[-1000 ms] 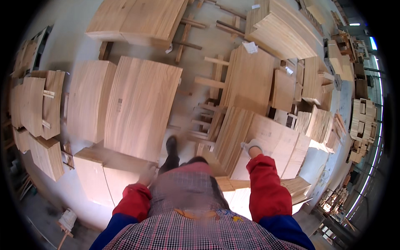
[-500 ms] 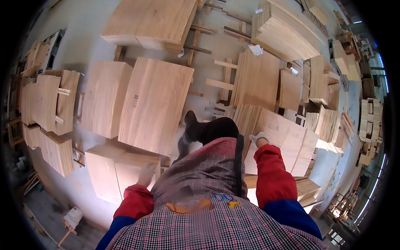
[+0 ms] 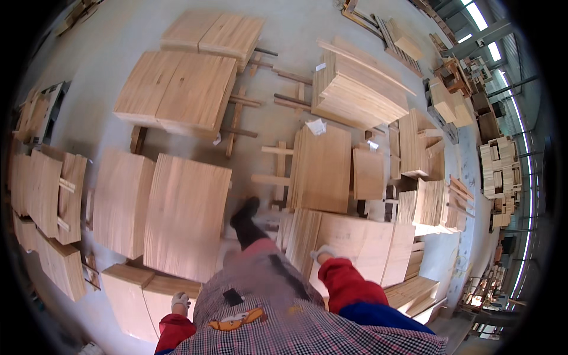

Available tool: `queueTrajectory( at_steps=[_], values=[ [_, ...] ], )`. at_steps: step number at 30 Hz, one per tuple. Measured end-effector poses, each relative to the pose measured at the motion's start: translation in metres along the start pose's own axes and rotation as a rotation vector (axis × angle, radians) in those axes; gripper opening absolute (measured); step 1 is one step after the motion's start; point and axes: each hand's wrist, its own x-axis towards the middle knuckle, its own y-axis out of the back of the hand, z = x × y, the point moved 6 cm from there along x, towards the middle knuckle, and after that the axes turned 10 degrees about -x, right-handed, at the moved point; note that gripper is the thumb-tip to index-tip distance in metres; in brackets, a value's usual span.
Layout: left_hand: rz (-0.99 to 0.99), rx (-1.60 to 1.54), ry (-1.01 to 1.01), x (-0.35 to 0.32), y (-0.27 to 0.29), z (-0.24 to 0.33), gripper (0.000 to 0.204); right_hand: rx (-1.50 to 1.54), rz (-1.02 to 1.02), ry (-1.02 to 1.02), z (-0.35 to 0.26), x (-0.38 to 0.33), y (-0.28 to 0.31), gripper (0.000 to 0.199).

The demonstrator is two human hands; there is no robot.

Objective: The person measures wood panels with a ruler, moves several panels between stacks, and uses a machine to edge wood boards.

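My left hand point(image 3: 181, 302), in a pale glove, hangs low beside a stack of wooden panels point(image 3: 127, 296). Its fingers look loosely bent, with nothing visible in them. Further forward on the right, my right hand point(image 3: 323, 253) appears above another panel stack point(image 3: 355, 236), also in a pale glove. Its fingers point left and I see nothing held; whether it touches the wood I cannot tell. Red-and-blue sleeves cover both arms, and a checked apron point(image 3: 266, 325) covers my front. One dark shoe point(image 3: 244, 216) is ahead in the gap between stacks.
Panel stacks flank the walkway: a tall one point(image 3: 186, 216) on the left and one point(image 3: 322, 168) ahead right. Wooden bars point(image 3: 272, 177) stick out from under it into the gap. More stacks point(image 3: 361, 89) stand farther off. Shelving and roof lights line the far right.
I have walked forward and the view has tilted up, so stacks appear lower. My left hand has swung lower toward my side; my right hand stays out ahead.
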Motion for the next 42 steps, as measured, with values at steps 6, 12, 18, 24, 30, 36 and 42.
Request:
queueTrajectory(
  at_steps=[6, 12, 18, 24, 30, 36, 42],
  values=[
    [-0.109, 0.135, -0.1, 0.012, -0.073, 0.105, 0.029, 0.111, -0.135, 0.042, -0.001, -0.031, 0.015, 0.054],
    [-0.326, -0.062, -0.245, -0.027, -0.199, 0.263, 0.029, 0.179, -0.239, 0.164, -0.001, -0.028, 0.012, 0.048],
    [-0.395, 0.114, -0.315, -0.025, -0.242, 0.296, 0.029, 0.207, -0.349, 0.156, 0.003, -0.013, -0.019, 0.048],
    [-0.274, 0.389, -0.478, 0.012, -0.205, 0.293, 0.027, 0.251, -0.377, 0.135, 0.003, -0.005, -0.024, 0.047],
    [-0.218, 0.284, -0.304, 0.008, -0.211, 0.332, 0.027, 0.32, -0.386, 0.054, 0.005, 0.007, -0.043, 0.045],
    [-0.439, 0.647, -0.642, 0.049, -0.261, 0.374, 0.03, 0.392, -0.368, 0.001, 0.002, 0.015, -0.068, 0.044],
    [-0.433, 0.688, -0.674, 0.0, -0.315, 0.428, 0.033, 0.365, -0.419, 0.013, 0.0, 0.014, -0.061, 0.046]
  ],
)
